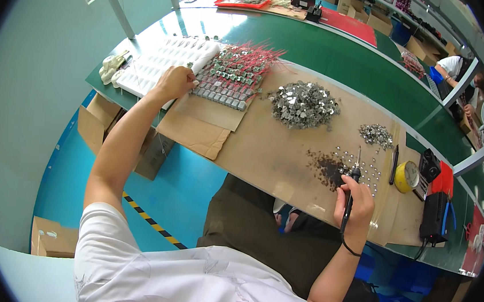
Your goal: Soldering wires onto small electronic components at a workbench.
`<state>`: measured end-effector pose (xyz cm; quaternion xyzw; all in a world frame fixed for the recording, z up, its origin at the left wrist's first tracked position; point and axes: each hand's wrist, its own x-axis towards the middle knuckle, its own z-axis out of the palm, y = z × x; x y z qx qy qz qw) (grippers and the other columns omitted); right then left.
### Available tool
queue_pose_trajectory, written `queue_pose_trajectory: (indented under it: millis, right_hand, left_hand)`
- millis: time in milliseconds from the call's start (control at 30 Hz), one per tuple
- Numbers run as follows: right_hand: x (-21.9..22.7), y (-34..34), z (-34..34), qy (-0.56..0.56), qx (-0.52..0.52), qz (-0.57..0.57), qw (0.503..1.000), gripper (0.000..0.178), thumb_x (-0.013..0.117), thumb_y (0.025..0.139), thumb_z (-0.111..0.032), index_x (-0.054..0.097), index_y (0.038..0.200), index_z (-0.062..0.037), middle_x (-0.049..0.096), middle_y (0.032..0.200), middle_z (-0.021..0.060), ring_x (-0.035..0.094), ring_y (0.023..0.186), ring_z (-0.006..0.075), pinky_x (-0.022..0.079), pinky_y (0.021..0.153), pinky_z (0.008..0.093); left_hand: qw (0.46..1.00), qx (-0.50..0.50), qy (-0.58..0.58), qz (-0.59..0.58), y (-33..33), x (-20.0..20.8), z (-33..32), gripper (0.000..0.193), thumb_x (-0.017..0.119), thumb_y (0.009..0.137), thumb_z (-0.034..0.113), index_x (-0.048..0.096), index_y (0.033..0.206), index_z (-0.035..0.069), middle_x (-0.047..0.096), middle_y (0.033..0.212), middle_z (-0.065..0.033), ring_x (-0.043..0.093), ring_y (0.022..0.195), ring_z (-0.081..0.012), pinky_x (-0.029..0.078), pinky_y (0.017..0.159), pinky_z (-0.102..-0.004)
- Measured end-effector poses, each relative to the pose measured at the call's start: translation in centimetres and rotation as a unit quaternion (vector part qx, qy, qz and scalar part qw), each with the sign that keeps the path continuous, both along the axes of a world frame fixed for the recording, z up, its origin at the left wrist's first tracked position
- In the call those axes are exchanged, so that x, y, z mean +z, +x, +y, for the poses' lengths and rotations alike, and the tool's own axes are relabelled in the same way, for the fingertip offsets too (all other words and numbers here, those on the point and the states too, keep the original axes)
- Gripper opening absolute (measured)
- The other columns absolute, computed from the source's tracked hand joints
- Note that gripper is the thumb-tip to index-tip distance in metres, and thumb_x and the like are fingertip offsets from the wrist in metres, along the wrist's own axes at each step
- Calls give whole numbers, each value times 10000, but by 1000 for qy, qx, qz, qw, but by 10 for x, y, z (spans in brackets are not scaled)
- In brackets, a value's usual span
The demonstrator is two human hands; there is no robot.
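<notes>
A soldering iron (pixel 352 186) is gripped by the right hand (pixel 352 206); the left hand (pixel 174 82), fingers curled on wired components (pixel 231 75) at ten o'clock, could be burned if the iron drifts.

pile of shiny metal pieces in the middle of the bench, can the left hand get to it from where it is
Probably yes. The left hand rests on the rows of small grey parts, and the pile of metal pieces lies just right of them on bare cardboard, with nothing standing between. The right hand is busy holding a soldering iron.
</notes>
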<state>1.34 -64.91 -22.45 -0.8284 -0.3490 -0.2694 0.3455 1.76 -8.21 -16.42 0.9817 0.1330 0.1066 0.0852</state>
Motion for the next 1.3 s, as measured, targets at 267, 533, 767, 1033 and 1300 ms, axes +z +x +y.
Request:
queue_pose_trajectory:
  millis: [267, 533, 767, 1033, 1300]
  right_hand:
    - [0, -1, 0, -5, 0, 0, 1000, 415, 741, 780, 95, 704, 1165, -57, 660, 806, 115, 637, 745, 326, 523, 682, 423]
    - [0, -8, -4, -5, -4, -3, 1000, 419, 741, 781, 89, 710, 1168, -68, 666, 817, 114, 644, 758, 335, 530, 694, 426]
    - [0, 3, 1, 11, 7, 14, 1000, 387, 746, 799, 71, 718, 1155, -77, 643, 817, 118, 646, 772, 333, 533, 696, 432]
    - [-6, 4, -4, 28, -20, -11, 999, 413, 768, 791, 72, 713, 1165, -94, 678, 813, 99, 666, 754, 306, 550, 683, 413]
    - [-8, 2, -7, 98, -74, -8, 992, 429, 806, 780, 93, 728, 1171, -64, 737, 862, 97, 709, 781, 277, 565, 698, 372]
  left_hand:
    - [999, 14, -16, 42, 1, -6, 0, 276, 734, 856, 128, 798, 1115, 56, 794, 1019, -178, 759, 1001, -346, 584, 919, -435]
    - [999, 9, 31, -23, -7, -21, -16, 403, 634, 900, 108, 740, 1289, 105, 752, 1191, -215, 707, 1116, -422, 542, 1009, -508]
    - [969, 41, 124, -209, -10, -14, 30, 457, 580, 973, 57, 640, 1418, 143, 725, 1130, -228, 707, 1022, -433, 568, 866, -529]
    - [922, -207, 105, -308, -32, 38, -123, 503, 746, 952, 2, 671, 1430, 138, 714, 970, -67, 702, 826, -185, 591, 758, -361]
    - [835, -525, 130, -103, -56, 3, -246, 461, 641, 918, 135, 656, 1379, 116, 656, 1050, -57, 694, 926, -206, 593, 629, -314]
